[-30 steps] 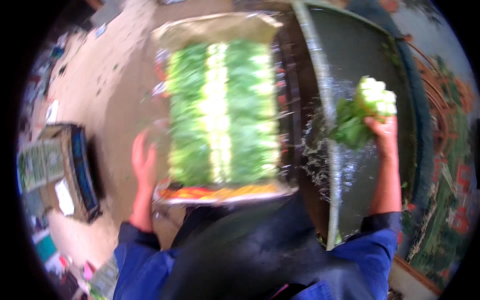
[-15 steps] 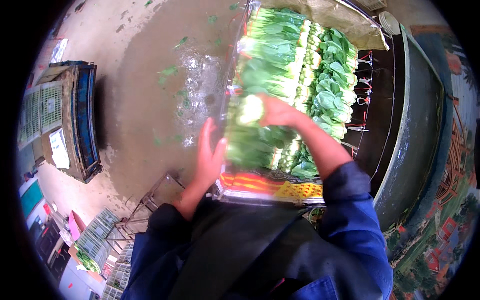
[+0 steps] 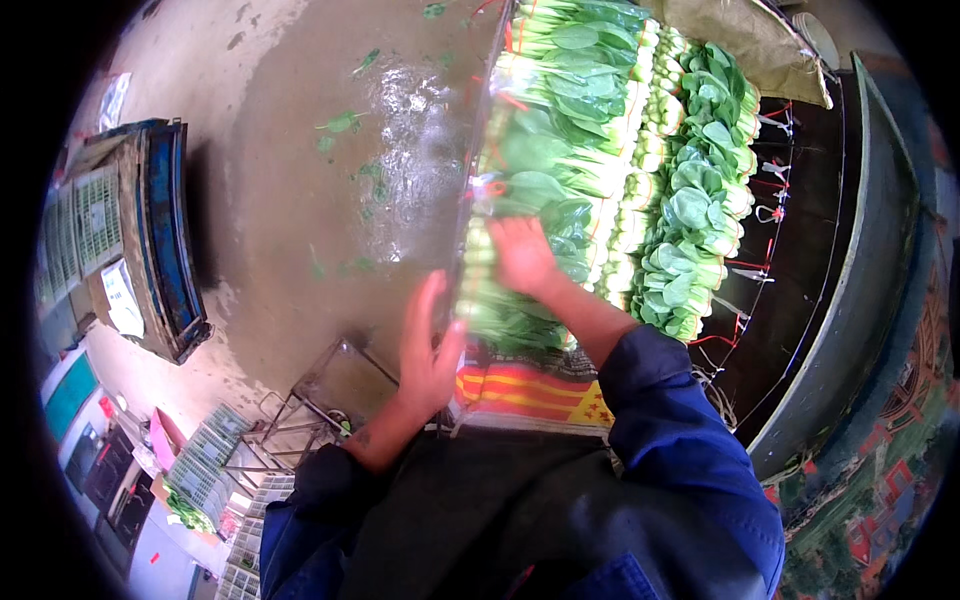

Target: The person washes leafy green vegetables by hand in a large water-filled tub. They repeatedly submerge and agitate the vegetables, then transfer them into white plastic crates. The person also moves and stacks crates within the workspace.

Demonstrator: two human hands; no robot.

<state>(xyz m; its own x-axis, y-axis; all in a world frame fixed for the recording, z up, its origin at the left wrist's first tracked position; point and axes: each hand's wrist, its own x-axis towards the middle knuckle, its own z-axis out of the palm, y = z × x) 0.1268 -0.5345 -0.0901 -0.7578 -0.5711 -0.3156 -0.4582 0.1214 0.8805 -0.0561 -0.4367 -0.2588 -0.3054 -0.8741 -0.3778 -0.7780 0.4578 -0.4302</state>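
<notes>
A long box lined with clear plastic (image 3: 480, 190) holds rows of green leafy vegetables with pale stems (image 3: 620, 170). My right hand (image 3: 522, 255) lies flat on the near-left row of greens, pressing on them. My left hand (image 3: 428, 345) rests against the box's left side, fingers up along the plastic liner. A striped red and yellow sack edge (image 3: 525, 385) shows at the box's near end. Both forearms wear blue sleeves.
A wet concrete floor (image 3: 300, 200) with scattered leaf scraps lies left. A blue crate with green mesh (image 3: 150, 230) stands far left. A wire rack (image 3: 310, 410) sits by my left elbow. A dark round tub (image 3: 850, 300) curves along the right.
A second ago my right hand held a bunch of greens over the tub at right. It then came to the box, and now it lies empty on the packed greens.
</notes>
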